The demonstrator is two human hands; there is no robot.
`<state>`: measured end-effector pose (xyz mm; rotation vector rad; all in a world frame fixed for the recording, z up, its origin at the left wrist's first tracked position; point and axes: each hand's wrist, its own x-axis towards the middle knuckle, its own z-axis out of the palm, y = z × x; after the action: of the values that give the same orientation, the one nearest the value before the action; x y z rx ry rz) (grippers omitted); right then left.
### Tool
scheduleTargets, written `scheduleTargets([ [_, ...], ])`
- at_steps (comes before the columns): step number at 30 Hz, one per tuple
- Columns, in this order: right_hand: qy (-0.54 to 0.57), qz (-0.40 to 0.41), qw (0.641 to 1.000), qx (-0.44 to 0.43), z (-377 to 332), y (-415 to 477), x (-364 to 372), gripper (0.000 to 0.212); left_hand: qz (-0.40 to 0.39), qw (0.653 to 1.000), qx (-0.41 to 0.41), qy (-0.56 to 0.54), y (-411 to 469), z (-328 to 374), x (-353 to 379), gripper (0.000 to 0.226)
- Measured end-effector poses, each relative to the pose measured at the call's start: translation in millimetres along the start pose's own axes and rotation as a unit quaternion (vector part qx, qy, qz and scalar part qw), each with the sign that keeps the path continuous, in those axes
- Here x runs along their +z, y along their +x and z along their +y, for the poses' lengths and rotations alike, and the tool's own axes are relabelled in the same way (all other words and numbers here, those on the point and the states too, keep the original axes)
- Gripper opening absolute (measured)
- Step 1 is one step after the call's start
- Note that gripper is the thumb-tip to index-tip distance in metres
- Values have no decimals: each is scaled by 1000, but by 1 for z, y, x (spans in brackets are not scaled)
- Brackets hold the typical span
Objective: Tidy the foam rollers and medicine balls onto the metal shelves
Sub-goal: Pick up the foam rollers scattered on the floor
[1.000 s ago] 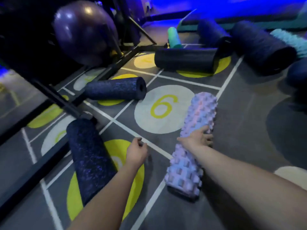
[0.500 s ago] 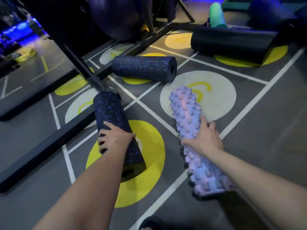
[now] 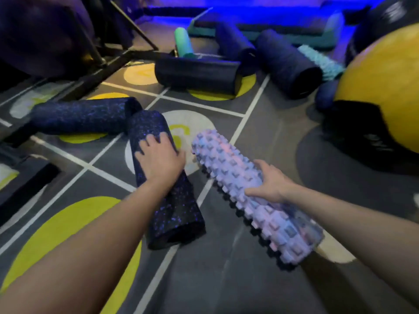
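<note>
Fingers [image 3: 150, 140] of the left hand [image 3: 158, 160] curl over a speckled roller [image 3: 172, 211], gripping it near its middle. Its far end sits just beside the end of a second speckled roller [image 3: 79, 118] lying on the floor [image 3: 260, 137]. The right hand [image 3: 273, 184] clasps a knobbly roller [image 3: 229, 164] from the side, fingers wrapped round it. Both held rollers point away, side by side, over the numbered grid. Beyond lie a black roller [image 3: 197, 74], green roller [image 3: 183, 43], navy roller [image 3: 288, 62] and teal roller [image 3: 319, 61], near a yellow ball [image 3: 385, 82]. A shelf frame [image 3: 97, 73] stands upper left, a purple ball [image 3: 40, 35] by it.
</note>
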<state>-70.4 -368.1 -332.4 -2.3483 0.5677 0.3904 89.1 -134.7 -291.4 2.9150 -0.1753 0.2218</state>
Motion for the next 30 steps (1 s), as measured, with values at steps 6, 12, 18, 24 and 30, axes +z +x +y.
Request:
scheduleTargets([
  [6,20,-17,998,59,66,-48,-20,106,-167,972,-167,6,-20,30,39,110],
  [12,156,-85,958,224,146,-109,-55,95,-195,937,267,113,-120,170,41,62],
  [18,91,246,912,314,220,-125,-121,42,-9,919,394,-15,-123,240,34,40],
  [24,-108,75,955,265,211,-138,-90,143,-377,886,-46,-267,-80,219,69,153],
  [30,-145,160,947,238,209,-156,-70,122,-342,745,-163,-549,-151,259,94,160],
])
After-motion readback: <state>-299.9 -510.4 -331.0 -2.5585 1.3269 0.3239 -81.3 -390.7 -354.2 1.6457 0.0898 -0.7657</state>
